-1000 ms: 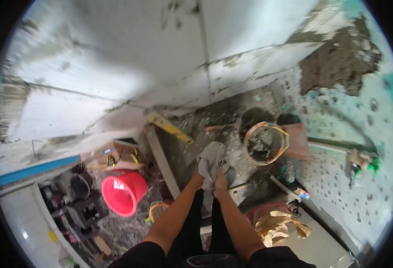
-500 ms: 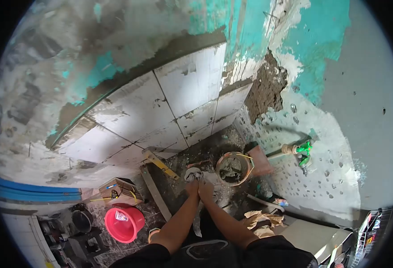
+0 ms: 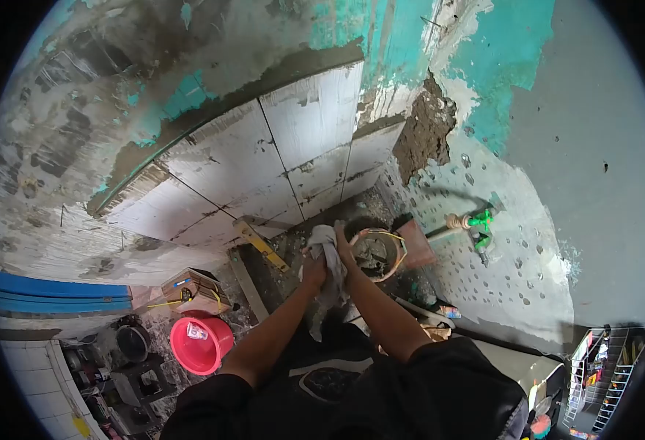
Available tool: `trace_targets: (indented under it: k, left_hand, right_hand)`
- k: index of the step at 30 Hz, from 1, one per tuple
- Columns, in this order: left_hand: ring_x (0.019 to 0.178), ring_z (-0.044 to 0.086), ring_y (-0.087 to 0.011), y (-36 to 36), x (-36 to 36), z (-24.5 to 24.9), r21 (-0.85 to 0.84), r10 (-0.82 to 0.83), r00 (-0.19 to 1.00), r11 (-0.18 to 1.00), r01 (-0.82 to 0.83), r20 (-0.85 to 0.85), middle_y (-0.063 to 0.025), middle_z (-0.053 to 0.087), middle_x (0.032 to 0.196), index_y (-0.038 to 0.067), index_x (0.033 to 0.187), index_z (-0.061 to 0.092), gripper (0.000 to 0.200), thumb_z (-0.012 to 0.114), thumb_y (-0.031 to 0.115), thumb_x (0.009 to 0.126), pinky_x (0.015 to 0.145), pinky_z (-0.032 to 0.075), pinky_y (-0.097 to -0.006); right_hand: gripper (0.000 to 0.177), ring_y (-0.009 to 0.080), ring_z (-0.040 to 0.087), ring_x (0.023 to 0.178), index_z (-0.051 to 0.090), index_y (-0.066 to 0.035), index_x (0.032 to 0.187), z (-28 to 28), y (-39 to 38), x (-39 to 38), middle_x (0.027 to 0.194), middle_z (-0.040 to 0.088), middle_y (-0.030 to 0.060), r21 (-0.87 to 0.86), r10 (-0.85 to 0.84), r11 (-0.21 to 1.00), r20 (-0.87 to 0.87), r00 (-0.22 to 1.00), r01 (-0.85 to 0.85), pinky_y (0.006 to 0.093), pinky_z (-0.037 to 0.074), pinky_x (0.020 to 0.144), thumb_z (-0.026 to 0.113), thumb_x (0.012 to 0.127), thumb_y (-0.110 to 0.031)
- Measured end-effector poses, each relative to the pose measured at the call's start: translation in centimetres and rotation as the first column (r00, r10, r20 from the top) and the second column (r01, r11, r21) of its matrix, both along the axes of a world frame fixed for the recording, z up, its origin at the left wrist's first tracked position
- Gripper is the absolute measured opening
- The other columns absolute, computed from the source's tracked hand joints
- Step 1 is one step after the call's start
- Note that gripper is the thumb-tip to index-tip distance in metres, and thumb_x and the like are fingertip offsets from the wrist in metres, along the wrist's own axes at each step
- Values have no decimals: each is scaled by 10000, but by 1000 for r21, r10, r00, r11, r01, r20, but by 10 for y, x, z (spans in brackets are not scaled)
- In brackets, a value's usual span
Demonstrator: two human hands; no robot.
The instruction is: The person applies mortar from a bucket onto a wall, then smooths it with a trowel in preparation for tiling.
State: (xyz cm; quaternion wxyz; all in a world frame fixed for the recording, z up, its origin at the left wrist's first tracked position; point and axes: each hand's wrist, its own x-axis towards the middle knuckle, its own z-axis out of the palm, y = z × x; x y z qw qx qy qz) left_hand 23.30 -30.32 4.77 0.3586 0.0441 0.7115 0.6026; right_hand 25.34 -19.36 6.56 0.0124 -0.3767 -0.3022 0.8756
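Note:
A crumpled grey-white rag (image 3: 325,253) hangs between my two hands, in front of my body. My left hand (image 3: 313,270) is closed on its left side. On the other side, my right hand (image 3: 346,253) presses round the cloth, its fingers pointing up and partly hidden. The rag's lower end dangles towards my shirt. Just right of my right hand stands a bucket (image 3: 399,273) with grey mortar inside. A yellow spirit level (image 3: 262,247) leans by the tiled wall to the left of my hands.
White tiles (image 3: 238,158) smeared with mortar cover the wall ahead. A green tap (image 3: 480,221) juts from the pitted right wall. A red-brown slab (image 3: 416,243) stands beside the bucket. At left are a pink basin (image 3: 220,345) and a wooden box (image 3: 194,293); a wire rack (image 3: 605,374) is at right.
My hands have risen with the rag and moved further apart, so more of the cloth shows. The view has shifted slightly.

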Motion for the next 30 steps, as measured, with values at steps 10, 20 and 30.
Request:
trace_targets:
  k: [10,20,30]
  left_hand:
    - [945,586,-251,-21,-52,-74,424,232,833,773,-471,503,-106,576,1065,55,1169,500,374,445,330,921,797,469,-374]
    - [942,543,-218,-23,-32,21,-88,134,979,985,-148,-154,-103,554,1118,26,1106,545,306,476,206,869,796,441,-315]
    - [1032,541,-220,-25,-67,-26,411,106,994,907,-89,-20,-103,538,1167,18,1230,455,456,331,339,931,898,419,-327]
  right_hand:
    - [530,219,469,1096,382,-60,1318,39,-35,42,1308,437,86,140,227,966,-52,972,-218,300,340,959,315,944,-428]
    - [518,404,535,992,323,0,1328,43,-43,33,1153,521,258,925,514,222,156,843,-307,410,418,842,410,894,-270]
    - [673,229,403,1197,238,-95,1392,51,1,38,1360,374,86,-88,-133,990,-279,951,113,372,350,973,233,917,-572]
